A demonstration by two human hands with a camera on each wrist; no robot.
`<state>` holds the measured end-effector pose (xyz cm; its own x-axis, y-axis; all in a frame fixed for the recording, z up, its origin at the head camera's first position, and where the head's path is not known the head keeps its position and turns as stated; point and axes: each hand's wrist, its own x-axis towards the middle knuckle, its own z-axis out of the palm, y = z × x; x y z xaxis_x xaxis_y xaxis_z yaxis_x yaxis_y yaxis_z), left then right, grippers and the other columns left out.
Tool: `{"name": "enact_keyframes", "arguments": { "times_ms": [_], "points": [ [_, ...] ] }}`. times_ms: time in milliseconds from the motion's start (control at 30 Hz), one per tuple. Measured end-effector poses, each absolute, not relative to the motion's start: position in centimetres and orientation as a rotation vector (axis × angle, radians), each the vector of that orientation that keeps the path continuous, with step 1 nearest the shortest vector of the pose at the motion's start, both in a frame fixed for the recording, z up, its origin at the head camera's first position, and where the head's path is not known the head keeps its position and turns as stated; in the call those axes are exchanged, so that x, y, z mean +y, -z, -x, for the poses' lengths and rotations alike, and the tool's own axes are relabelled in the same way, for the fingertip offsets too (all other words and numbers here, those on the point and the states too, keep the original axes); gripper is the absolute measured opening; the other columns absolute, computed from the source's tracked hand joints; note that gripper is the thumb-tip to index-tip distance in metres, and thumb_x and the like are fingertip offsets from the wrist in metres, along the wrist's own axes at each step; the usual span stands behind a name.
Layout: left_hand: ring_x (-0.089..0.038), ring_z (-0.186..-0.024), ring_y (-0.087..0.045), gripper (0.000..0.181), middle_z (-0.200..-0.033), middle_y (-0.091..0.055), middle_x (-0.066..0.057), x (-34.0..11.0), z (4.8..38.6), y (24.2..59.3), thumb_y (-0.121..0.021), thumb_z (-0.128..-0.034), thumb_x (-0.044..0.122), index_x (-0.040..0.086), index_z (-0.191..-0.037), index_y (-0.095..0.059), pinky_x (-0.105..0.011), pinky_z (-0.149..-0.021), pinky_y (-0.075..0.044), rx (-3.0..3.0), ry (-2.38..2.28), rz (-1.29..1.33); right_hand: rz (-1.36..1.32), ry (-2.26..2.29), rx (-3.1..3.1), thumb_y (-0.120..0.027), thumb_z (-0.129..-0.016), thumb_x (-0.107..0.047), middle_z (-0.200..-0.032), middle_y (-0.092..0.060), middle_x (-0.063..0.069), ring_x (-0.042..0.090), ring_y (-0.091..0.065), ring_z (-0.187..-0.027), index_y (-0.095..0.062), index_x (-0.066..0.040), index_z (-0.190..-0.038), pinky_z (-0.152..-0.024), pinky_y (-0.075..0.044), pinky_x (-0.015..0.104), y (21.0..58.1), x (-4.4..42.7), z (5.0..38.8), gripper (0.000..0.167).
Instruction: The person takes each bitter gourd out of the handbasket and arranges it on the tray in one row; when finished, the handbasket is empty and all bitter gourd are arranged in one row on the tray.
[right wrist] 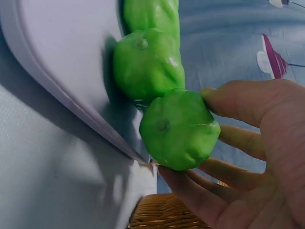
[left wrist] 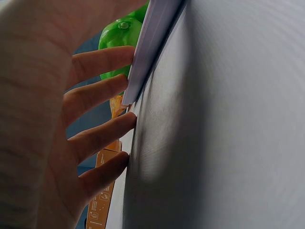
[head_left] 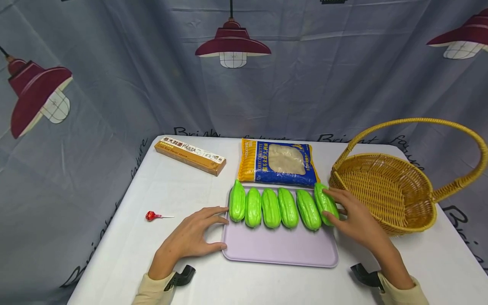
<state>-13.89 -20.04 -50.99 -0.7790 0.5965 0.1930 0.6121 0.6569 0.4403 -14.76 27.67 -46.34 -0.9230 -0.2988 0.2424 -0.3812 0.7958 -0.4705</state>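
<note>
Several glossy green ribbed gourds [head_left: 271, 208] lie side by side in a row along the far half of a pale lilac tray [head_left: 280, 250]. My right hand [head_left: 356, 218] grips the rightmost gourd [head_left: 325, 204], thumb on the near side and fingers on the far side. In the right wrist view that gourd [right wrist: 178, 131] touches its neighbour and sits at the tray's rim. My left hand [head_left: 194, 233] is at the tray's left edge, fingers spread and fairly straight. In the left wrist view, its fingertips [left wrist: 125, 52] touch the tray's side [left wrist: 143, 52].
Behind the tray lies a blue and yellow pasta bag [head_left: 284, 163]. A brown pasta box [head_left: 190, 156] is at the back left, and a red lollipop [head_left: 151, 216] at the left. On the right stands a wicker basket [head_left: 381, 190] with a tall arched handle, close to my right hand.
</note>
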Motion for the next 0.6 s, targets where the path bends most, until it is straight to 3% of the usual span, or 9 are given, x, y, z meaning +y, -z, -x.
{"name": "enact_keyframes", "arguments": {
  "times_ms": [300, 600],
  "points": [
    [-0.020, -0.148, -0.052, 0.056, -0.161, -0.054, 0.008, -20.13, 13.82, 51.04, -0.085, -0.0864, 0.060, 0.028, -0.131, -0.075, -0.047, -0.120, -0.048, -2.825, 0.770, 1.044, -0.548, -0.838, -2.853, -0.088, -0.090, -0.016, -0.139, -0.060, 0.023, 0.047, -0.069, -0.114, -0.059, -0.003, -0.148, -0.086, -0.065, 0.060, 47.11, 27.41, 14.50, 0.066],
    [-0.020, -0.147, -0.053, 0.057, -0.161, -0.054, 0.007, -20.18, 13.70, 50.86, -0.084, -0.0865, 0.061, 0.028, -0.132, -0.074, -0.047, -0.120, -0.048, -2.834, 0.755, 1.033, -0.519, -0.859, -2.885, -0.086, -0.093, -0.019, -0.139, -0.059, 0.023, 0.047, -0.069, -0.115, -0.058, -0.004, -0.150, -0.088, -0.064, 0.059, 47.35, 27.39, 14.47, 0.066]
  ]
}}
